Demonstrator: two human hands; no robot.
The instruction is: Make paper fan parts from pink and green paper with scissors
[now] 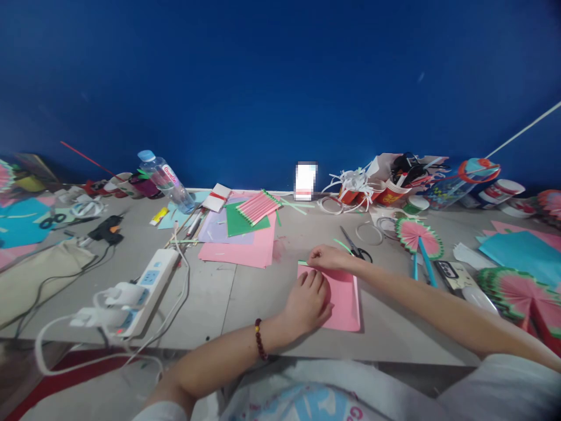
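A sheet of pink paper [344, 298] lies on the table in front of me, its right edge slightly raised. My left hand [308, 299] rests on the sheet's left part, fingers spread a little and pressing down. At the sheet's upper edge, my right hand [324, 256] has thumb and fingers pinched together over a narrow green paper strip [302, 262]; the fingertips partly hide their contact with it. Black scissors [357, 248] lie just behind my right wrist. A pink pleated paper with green edges [259, 207] sits on a green sheet [236, 221] further back.
Left stand a white power strip [153, 280] with cables, a glue gun [105, 231] and a tilted bottle [169, 181]. A phone [305, 181] leans at the blue wall. Right are cups of strips [392, 193], watermelon-like paper fans [419, 237] and blue paper [521, 254].
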